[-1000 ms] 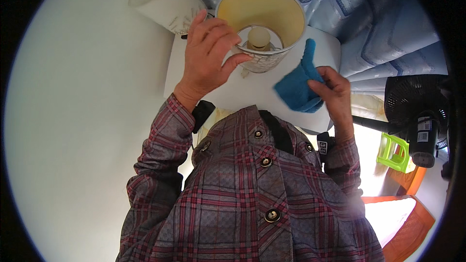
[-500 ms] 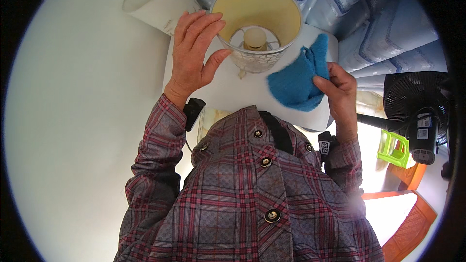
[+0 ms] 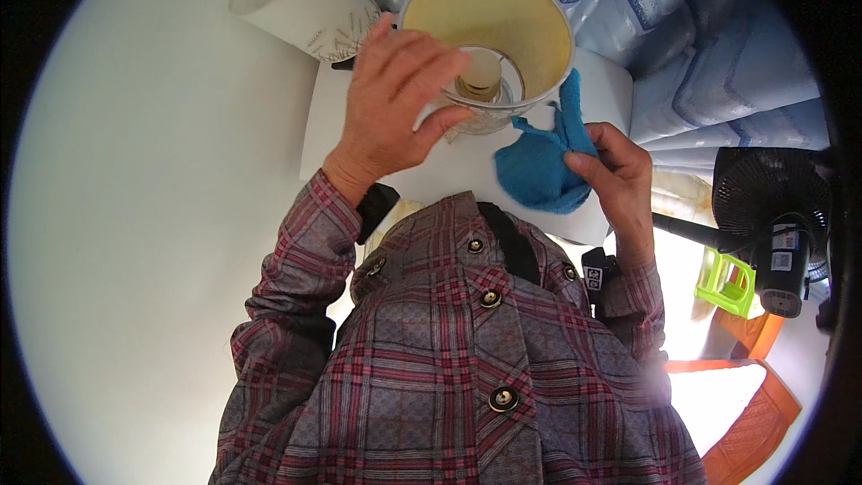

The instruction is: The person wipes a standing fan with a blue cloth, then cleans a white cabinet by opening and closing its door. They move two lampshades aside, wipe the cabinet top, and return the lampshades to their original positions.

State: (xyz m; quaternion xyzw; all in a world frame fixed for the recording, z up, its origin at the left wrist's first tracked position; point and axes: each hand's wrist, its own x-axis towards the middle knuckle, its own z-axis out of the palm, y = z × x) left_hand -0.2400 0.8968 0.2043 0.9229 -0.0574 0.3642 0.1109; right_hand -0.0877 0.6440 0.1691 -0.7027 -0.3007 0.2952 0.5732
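Lampshade (image 3: 494, 18) | probably light, dentable; grip rim | left hand (image 3: 395, 99) spread | right hand (image 3: 621, 175) pinching soft blue cloth (image 3: 543, 172)

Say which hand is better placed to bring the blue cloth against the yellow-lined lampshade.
The right hand, probably: it pinches the blue cloth near the yellow-lined lampshade. The left hand, fingers spread, holds no cloth.

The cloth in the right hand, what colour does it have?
The cloth is blue; it shows best in the head view.
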